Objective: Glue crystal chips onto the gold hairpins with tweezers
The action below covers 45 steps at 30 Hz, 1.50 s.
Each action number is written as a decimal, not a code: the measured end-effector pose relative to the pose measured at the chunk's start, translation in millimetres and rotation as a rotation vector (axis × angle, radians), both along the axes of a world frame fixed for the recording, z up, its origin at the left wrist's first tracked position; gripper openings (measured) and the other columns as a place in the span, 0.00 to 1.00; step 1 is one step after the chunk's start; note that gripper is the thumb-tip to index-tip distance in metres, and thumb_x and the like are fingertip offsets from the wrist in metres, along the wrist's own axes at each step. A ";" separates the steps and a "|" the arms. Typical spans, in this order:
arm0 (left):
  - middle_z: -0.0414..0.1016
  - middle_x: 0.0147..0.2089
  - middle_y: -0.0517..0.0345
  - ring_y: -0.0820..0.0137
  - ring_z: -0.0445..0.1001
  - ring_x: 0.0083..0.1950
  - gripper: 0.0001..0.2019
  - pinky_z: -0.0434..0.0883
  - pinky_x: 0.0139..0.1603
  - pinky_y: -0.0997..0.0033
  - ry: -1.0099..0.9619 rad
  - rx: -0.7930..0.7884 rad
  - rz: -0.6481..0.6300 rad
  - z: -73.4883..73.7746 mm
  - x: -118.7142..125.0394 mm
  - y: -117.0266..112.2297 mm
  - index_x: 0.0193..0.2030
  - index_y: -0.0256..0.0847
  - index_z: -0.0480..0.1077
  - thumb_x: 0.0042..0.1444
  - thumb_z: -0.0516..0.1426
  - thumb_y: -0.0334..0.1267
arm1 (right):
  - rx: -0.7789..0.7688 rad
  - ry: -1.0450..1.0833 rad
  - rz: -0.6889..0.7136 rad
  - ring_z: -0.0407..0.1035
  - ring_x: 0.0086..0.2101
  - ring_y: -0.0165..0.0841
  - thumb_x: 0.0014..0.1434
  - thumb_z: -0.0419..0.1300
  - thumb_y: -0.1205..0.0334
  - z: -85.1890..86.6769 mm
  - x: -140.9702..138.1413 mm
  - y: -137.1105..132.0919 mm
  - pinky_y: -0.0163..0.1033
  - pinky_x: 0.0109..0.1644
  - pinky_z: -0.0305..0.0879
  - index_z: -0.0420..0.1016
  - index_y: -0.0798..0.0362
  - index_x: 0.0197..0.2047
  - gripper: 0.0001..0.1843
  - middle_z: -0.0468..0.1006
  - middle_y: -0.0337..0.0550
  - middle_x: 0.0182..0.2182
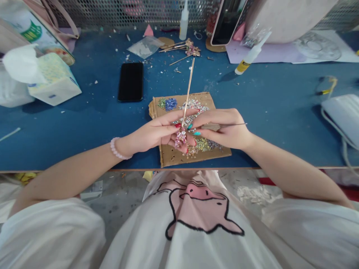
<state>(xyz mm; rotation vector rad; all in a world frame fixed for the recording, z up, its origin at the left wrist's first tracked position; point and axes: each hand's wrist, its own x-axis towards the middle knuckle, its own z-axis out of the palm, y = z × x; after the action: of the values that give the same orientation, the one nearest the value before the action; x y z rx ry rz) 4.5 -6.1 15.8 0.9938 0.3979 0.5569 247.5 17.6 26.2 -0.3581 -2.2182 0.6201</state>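
My left hand (148,134), with a beaded bracelet at the wrist, is closed on a hairpin. The hairpin's long gold stick (189,89) points up and away, and its head (181,137) is a cluster of pink stones among my fingertips. My right hand (227,129) pinches slim metal tweezers (211,127), whose tips are close beside the pink cluster. Under both hands lies a piece of cardboard (168,160) with piles of small stones: blue ones (170,104), green ones (161,102), yellowish ones (203,144) and pale ones (196,105). My hands hide part of these piles.
A black phone (130,82) lies left of the cardboard. Behind it are a plastic bag (146,46), several gold hairpins (190,48) and a glue bottle (183,24). Another glue bottle (252,54) stands at right. A tissue pack (53,80) sits left, a face mask (343,116) right.
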 end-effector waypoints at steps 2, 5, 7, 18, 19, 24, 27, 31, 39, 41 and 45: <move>0.85 0.46 0.51 0.68 0.84 0.42 0.27 0.81 0.46 0.69 -0.012 -0.002 0.002 0.0 0.1 0.2 0.75 0.47 0.57 0.71 0.54 0.36 | -0.002 0.016 0.000 0.79 0.37 0.26 0.66 0.64 0.64 0.7 0.5 -0.4 0.31 0.44 0.75 0.80 0.52 0.43 0.03 0.84 0.39 0.36; 0.85 0.46 0.50 0.68 0.84 0.42 0.28 0.81 0.46 0.69 -0.012 -0.002 0.005 -0.2 0.1 0.7 0.76 0.46 0.56 0.71 0.54 0.36 | -0.002 0.022 -0.003 0.79 0.36 0.25 0.66 0.64 0.63 1.9 1.2 -1.1 0.31 0.44 0.75 0.80 0.52 0.42 0.04 0.84 0.38 0.35; 0.85 0.46 0.50 0.68 0.84 0.42 0.28 0.81 0.46 0.69 -0.008 -0.001 0.005 -0.3 0.0 0.9 0.76 0.47 0.57 0.71 0.54 0.36 | -0.006 0.023 -0.003 0.79 0.36 0.25 0.66 0.64 0.63 2.0 1.3 -1.2 0.31 0.44 0.75 0.80 0.53 0.42 0.04 0.84 0.38 0.36; 0.85 0.46 0.50 0.68 0.84 0.41 0.28 0.81 0.46 0.68 0.001 0.005 0.002 0.0 -0.1 1.3 0.75 0.47 0.57 0.71 0.54 0.36 | -0.010 -0.002 -0.004 0.79 0.37 0.26 0.66 0.64 0.63 1.7 1.5 -1.3 0.33 0.45 0.75 0.80 0.51 0.43 0.04 0.84 0.39 0.36; 0.85 0.45 0.50 0.67 0.84 0.41 0.28 0.81 0.46 0.67 0.003 0.009 0.001 -0.3 -0.2 1.6 0.76 0.48 0.57 0.71 0.54 0.37 | -0.010 0.004 -0.006 0.79 0.38 0.26 0.66 0.64 0.63 2.0 1.8 -1.3 0.33 0.45 0.75 0.80 0.51 0.43 0.04 0.84 0.39 0.37; 0.85 0.46 0.50 0.68 0.84 0.42 0.28 0.81 0.46 0.69 -0.004 0.005 0.003 -0.8 -0.3 2.0 0.76 0.48 0.57 0.71 0.54 0.37 | -0.002 0.007 0.006 0.79 0.37 0.25 0.66 0.64 0.64 2.4 1.8 -1.4 0.31 0.45 0.74 0.80 0.51 0.43 0.04 0.84 0.38 0.36; 0.85 0.45 0.50 0.68 0.84 0.41 0.28 0.81 0.45 0.69 0.003 -0.004 0.004 -0.6 -0.2 1.4 0.76 0.47 0.57 0.71 0.54 0.36 | 0.002 0.001 0.008 0.79 0.37 0.25 0.66 0.64 0.64 2.2 1.1 -1.6 0.31 0.44 0.74 0.80 0.50 0.44 0.04 0.84 0.37 0.36; 0.85 0.45 0.49 0.67 0.84 0.41 0.29 0.81 0.45 0.68 0.013 -0.005 0.007 0.4 0.2 1.1 0.76 0.46 0.56 0.70 0.54 0.36 | 0.015 -0.017 0.001 0.79 0.36 0.26 0.66 0.63 0.65 2.7 0.9 -1.9 0.32 0.43 0.75 0.79 0.50 0.44 0.04 0.84 0.38 0.36; 0.85 0.44 0.50 0.68 0.84 0.40 0.30 0.80 0.44 0.68 0.032 -0.007 0.024 1.5 0.3 1.2 0.77 0.45 0.54 0.70 0.54 0.36 | 0.040 -0.024 -0.007 0.79 0.38 0.27 0.67 0.63 0.65 2.8 1.9 -1.1 0.33 0.46 0.75 0.79 0.50 0.43 0.04 0.84 0.38 0.36; 0.85 0.44 0.50 0.68 0.84 0.41 0.29 0.80 0.44 0.68 0.038 -0.005 0.031 0.8 -0.1 1.3 0.77 0.45 0.54 0.71 0.53 0.35 | 0.046 -0.022 -0.009 0.79 0.38 0.27 0.67 0.63 0.65 2.1 2.1 -0.9 0.33 0.46 0.75 0.79 0.51 0.43 0.03 0.84 0.39 0.36; 0.85 0.43 0.49 0.67 0.84 0.41 0.30 0.80 0.43 0.69 0.049 0.007 0.039 0.2 -0.2 1.5 0.76 0.44 0.55 0.70 0.54 0.37 | 0.046 -0.019 -0.015 0.79 0.38 0.26 0.66 0.63 0.65 0.3 2.2 0.4 0.32 0.46 0.75 0.79 0.53 0.43 0.03 0.85 0.39 0.37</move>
<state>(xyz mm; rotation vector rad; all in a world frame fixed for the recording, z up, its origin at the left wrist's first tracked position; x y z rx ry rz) 4.3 -4.7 16.0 1.0096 0.4606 0.5702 249.8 18.0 26.5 -0.3577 -2.2424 0.5592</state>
